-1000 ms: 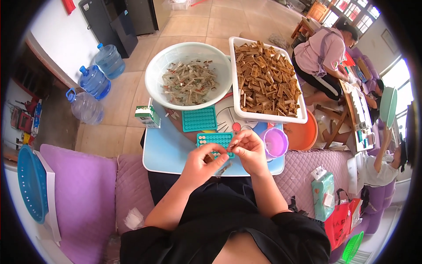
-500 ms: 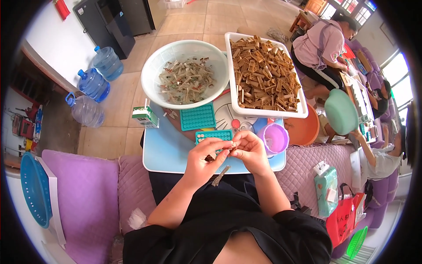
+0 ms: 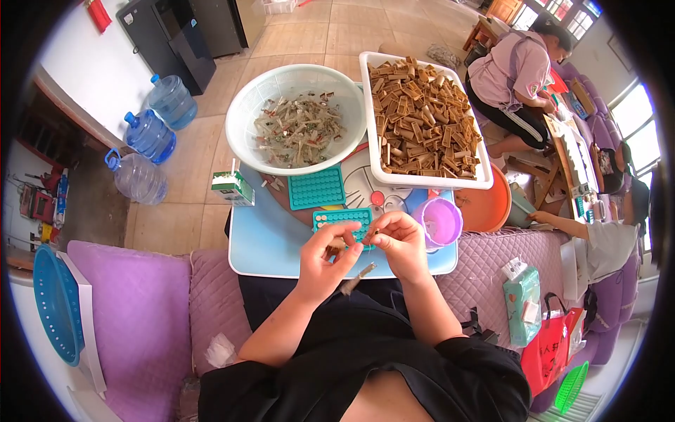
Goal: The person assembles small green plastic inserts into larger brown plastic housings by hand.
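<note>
Both my hands are raised close together over the near edge of the light-blue table (image 3: 260, 246). The fingers of my left hand (image 3: 323, 257) are curled, with a small brown trough-shaped piece (image 3: 333, 249) partly showing in them. My right hand (image 3: 401, 246) pinches something tiny and dark at the fingertips. A thin strand seems to run down between the hands. Below them dangles a small clear, greyish-green strip-like piece (image 3: 358, 278). Just behind my fingers lies a teal tray of round cells (image 3: 325, 219), a few with pale pieces, and beyond it another teal tray (image 3: 316, 188).
Farther back stand a pale round basin (image 3: 239, 119) of clear strips and a white tub (image 3: 480, 172) heaped with brown pieces. A purple cup (image 3: 441, 221) is to the right, a small carton (image 3: 233, 186) to the left. Two people (image 3: 510, 77) (image 3: 612, 246) are at the right.
My fingertips have drawn slightly apart, and the dangling strip shifted a little. At the right, another person's arm has lowered with the green basin, which is now tilted and mostly hidden.
</note>
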### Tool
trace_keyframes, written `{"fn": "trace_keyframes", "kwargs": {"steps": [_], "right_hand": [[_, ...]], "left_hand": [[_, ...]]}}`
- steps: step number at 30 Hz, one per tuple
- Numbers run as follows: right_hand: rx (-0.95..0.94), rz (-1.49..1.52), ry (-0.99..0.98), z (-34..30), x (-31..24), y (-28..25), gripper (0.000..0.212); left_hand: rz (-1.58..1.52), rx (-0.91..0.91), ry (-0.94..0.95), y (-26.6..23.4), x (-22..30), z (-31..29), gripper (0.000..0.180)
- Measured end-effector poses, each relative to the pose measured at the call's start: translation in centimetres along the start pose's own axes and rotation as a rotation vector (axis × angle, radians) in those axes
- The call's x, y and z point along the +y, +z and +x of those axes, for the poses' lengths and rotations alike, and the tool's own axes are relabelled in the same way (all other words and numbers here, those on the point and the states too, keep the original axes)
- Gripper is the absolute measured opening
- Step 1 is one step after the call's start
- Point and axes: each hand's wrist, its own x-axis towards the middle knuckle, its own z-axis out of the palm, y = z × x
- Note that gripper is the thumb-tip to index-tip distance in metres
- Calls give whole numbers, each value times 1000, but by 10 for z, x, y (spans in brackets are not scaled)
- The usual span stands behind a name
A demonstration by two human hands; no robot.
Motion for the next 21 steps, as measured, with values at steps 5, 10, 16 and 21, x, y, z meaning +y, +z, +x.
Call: {"fn": "trace_keyframes", "kwargs": {"steps": [5,10,16,21], "right_hand": [[70,-261,36,-5,-12,9,19],[41,-743,-74,-8,-20,29,16],[45,-672,-106,-11,-19,35,16],[-31,-685,-62,-9,-19,29,17]], "left_hand": [[-635,-127,-173,-9,-14,-3,37],[-436,-70,-176,-7,-12,-4,35],[-373,-46,-142,-11,-17,-5,36],[-181,-94,-98,-17,-17,-4,39]]}}
